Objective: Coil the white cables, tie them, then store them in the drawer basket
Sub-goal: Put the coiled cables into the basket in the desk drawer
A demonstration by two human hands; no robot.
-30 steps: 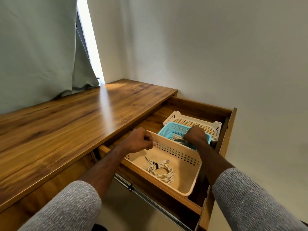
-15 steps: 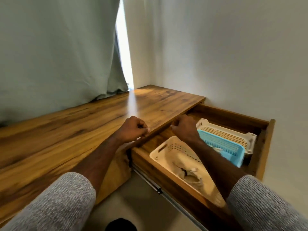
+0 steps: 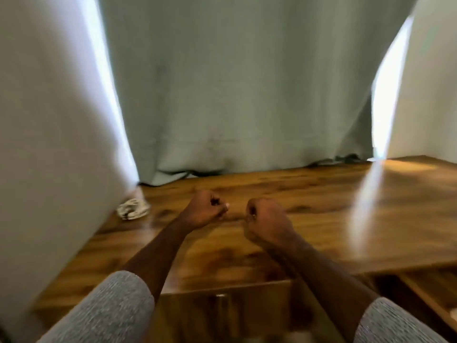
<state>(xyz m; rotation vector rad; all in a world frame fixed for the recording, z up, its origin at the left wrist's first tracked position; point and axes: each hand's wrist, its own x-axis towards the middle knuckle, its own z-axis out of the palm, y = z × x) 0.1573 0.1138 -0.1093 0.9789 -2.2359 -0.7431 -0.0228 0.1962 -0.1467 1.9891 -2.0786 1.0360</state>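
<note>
My left hand and my right hand hover side by side over the wooden desk top, both curled into fists with nothing visible in them. A bundle of white cable lies on the desk at the far left, beside the white wall, well left of my left hand. The open drawer shows only as a wooden corner at the lower right. The baskets and the stored cable are out of view. The frame is blurred.
A grey-green curtain hangs along the back of the desk. A white wall or panel bounds the left side. A closed drawer front with a knob sits below the desk edge.
The view has swung left from the open drawer to the desk top. Both hands left the drawer and baskets and now hang as fists over the desk. A cable bundle came into view.
</note>
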